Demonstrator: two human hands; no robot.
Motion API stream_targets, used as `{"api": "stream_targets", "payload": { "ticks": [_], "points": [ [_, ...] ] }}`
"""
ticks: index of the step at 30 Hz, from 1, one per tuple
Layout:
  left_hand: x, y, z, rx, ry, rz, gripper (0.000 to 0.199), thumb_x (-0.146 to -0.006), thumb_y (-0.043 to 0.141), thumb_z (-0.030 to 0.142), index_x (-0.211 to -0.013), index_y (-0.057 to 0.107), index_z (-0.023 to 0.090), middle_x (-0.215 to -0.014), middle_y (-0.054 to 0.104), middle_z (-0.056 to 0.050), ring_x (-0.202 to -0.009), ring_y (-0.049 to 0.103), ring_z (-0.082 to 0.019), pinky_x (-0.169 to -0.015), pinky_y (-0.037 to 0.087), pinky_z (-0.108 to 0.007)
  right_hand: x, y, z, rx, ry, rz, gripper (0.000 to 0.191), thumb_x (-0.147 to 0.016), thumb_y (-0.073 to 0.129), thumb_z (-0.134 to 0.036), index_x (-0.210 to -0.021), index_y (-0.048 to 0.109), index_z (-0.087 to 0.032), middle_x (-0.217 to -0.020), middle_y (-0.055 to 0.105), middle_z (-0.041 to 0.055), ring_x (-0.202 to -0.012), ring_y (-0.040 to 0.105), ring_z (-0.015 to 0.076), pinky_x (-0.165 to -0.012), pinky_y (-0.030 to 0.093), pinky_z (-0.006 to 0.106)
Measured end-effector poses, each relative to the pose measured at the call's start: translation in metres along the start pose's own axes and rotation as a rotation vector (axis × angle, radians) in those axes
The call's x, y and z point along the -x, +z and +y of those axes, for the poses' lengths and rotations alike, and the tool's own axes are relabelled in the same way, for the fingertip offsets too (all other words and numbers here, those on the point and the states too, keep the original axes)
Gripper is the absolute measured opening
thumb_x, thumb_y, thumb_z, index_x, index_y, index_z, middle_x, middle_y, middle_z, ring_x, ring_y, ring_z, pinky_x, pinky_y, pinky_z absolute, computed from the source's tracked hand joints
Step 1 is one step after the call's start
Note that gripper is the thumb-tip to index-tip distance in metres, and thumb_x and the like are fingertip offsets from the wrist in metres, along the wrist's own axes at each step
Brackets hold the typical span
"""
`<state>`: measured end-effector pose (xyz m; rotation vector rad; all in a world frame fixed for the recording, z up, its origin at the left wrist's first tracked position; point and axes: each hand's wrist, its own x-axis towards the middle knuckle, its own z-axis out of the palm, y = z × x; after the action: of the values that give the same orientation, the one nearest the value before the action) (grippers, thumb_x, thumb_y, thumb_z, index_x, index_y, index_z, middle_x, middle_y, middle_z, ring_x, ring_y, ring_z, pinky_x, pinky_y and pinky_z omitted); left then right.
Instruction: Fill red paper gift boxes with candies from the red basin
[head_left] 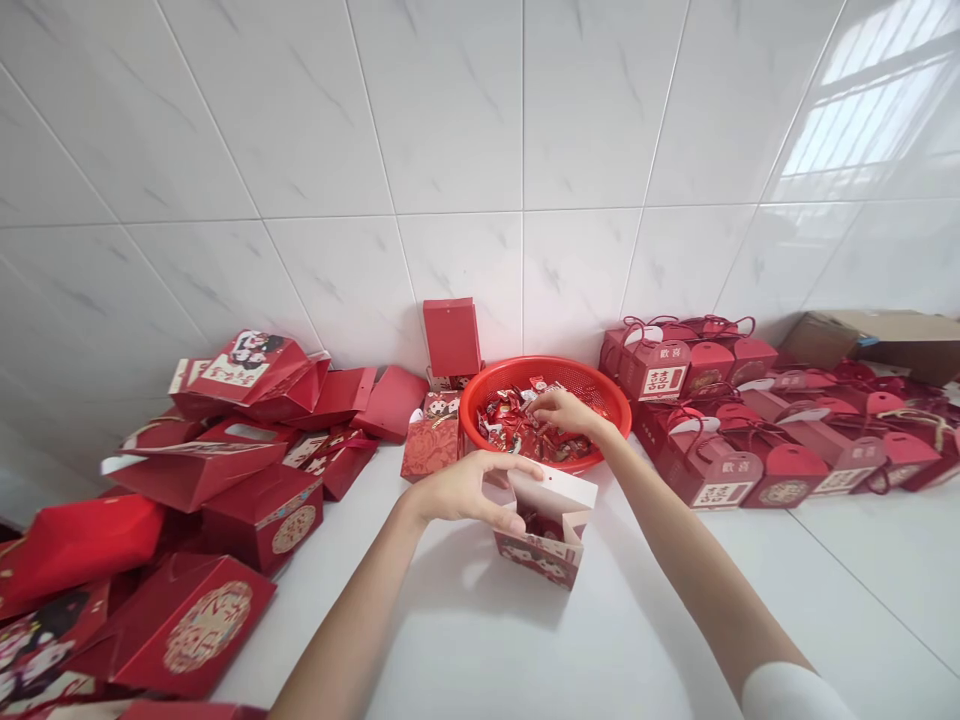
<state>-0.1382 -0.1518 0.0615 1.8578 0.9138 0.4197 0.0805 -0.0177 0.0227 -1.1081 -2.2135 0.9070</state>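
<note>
My left hand (484, 492) grips a small red gift box (536, 560) at its left side, thumb at the front edge and fingers behind. The box stands upright on the white surface, its top flaps raised, with some red wrapped pieces inside. Just beyond it sits a red plastic basket (619, 400) holding many small red-wrapped candies (510, 410). Over the candies my right hand (564, 411) reaches in with bent fingers; what lies between its fingertips, if anything, I cannot make out. Behind my left hand is a patterned red box (429, 447).
Loose red boxes (255, 510) pile up along the left. Closed red boxes with cord handles (709, 470) stand in rows at the right, a brown cardboard box (877, 335) behind them. One plain red box (452, 337) leans near the tiled wall (465, 130).
</note>
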Motion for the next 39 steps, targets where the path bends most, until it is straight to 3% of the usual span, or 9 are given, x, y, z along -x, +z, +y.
{"api": "stream_targets", "payload": {
  "ticks": [4,7,10,16,21,27,30,34,39],
  "points": [
    [-0.004,0.002,-0.002,0.016,-0.031,0.072,0.062,-0.064,0.086,0.035,-0.123,0.068,0.024,-0.127,0.067,-0.006,-0.114,0.060,-0.027,-0.093,0.048,-0.033,0.020,-0.012,-0.016,-0.166,-0.042,0.180,0.019,-0.085,0.061,-0.030,-0.097,0.066,-0.016,-0.103,0.073,0.0101,-0.092,0.069,0.0212,-0.083,0.055,0.034],
    [-0.006,0.003,-0.003,0.003,-0.044,0.091,0.064,-0.065,0.085,0.037,-0.125,0.068,0.024,-0.124,0.068,-0.006,-0.113,0.060,-0.026,-0.091,0.048,-0.033,0.046,-0.024,-0.042,-0.439,-0.162,0.247,0.027,-0.080,0.071,-0.039,-0.095,0.061,-0.019,-0.096,0.071,0.0055,-0.087,0.067,0.0182,-0.077,0.054,0.031],
    [-0.005,0.003,-0.002,-0.023,-0.029,0.091,0.062,-0.066,0.085,0.038,-0.124,0.068,0.026,-0.128,0.067,-0.005,-0.113,0.060,-0.026,-0.092,0.047,-0.033,0.076,-0.034,-0.071,-0.518,-0.234,0.105,0.031,-0.080,0.074,-0.034,-0.104,0.059,-0.021,-0.088,0.068,0.0020,-0.079,0.065,0.0160,-0.069,0.053,0.028],
    [-0.005,0.004,0.000,0.006,-0.027,0.092,0.064,-0.066,0.085,0.036,-0.126,0.068,0.023,-0.106,0.073,-0.004,-0.093,0.066,-0.023,-0.083,0.050,-0.032,0.110,-0.032,-0.103,0.013,-0.347,-0.140,0.015,-0.089,0.061,-0.022,-0.102,0.069,-0.020,-0.099,0.073,0.0045,-0.087,0.066,0.0183,-0.076,0.052,0.030],
    [-0.004,0.005,-0.003,0.026,-0.045,0.080,0.060,-0.072,0.080,0.036,-0.129,0.066,0.025,-0.106,0.073,-0.004,-0.093,0.068,-0.022,-0.084,0.051,-0.033,0.114,-0.027,-0.103,0.010,-0.292,-0.029,0.020,-0.093,0.058,-0.030,-0.105,0.071,-0.019,-0.106,0.074,0.0065,-0.090,0.068,0.0194,-0.075,0.054,0.029],
    [-0.002,0.004,0.000,-0.120,0.022,0.094,0.065,-0.074,0.080,0.041,-0.134,0.062,0.028,-0.137,0.064,-0.005,-0.127,0.057,-0.031,-0.103,0.046,-0.038,0.123,-0.039,-0.094,0.012,-0.236,0.060,0.028,-0.093,0.059,-0.041,-0.108,0.071,-0.020,-0.110,0.073,0.0075,-0.089,0.070,0.0198,-0.077,0.056,0.031],
    [-0.005,0.008,-0.001,-0.162,0.078,0.171,0.060,-0.080,0.072,0.032,-0.138,0.059,0.027,-0.137,0.064,-0.006,-0.123,0.061,-0.029,-0.101,0.050,-0.039,0.126,-0.042,-0.092,0.026,-0.199,0.071,0.029,-0.092,0.061,-0.040,-0.111,0.069,-0.021,-0.112,0.073,0.0072,-0.091,0.070,0.0203,-0.081,0.057,0.033],
    [-0.010,0.013,-0.005,-0.068,0.122,0.276,0.068,-0.083,0.068,0.029,-0.147,0.047,0.026,-0.138,0.063,-0.008,-0.114,0.066,-0.027,-0.094,0.055,-0.037,0.127,-0.043,-0.089,0.053,-0.150,0.047,0.034,-0.089,0.063,-0.038,-0.119,0.066,-0.022,-0.116,0.071,0.0076,-0.095,0.069,0.0219,-0.084,0.058,0.036],
    [-0.011,0.009,-0.009,0.022,0.216,0.417,0.052,-0.083,0.069,0.033,-0.132,0.058,0.020,-0.121,0.071,-0.009,-0.106,0.069,-0.025,-0.090,0.056,-0.035,0.125,-0.040,-0.082,0.089,-0.126,0.070,0.040,-0.088,0.064,-0.039,-0.125,0.062,-0.023,-0.126,0.067,0.0094,-0.103,0.067,0.0246,-0.087,0.057,0.039]
  ]
}}
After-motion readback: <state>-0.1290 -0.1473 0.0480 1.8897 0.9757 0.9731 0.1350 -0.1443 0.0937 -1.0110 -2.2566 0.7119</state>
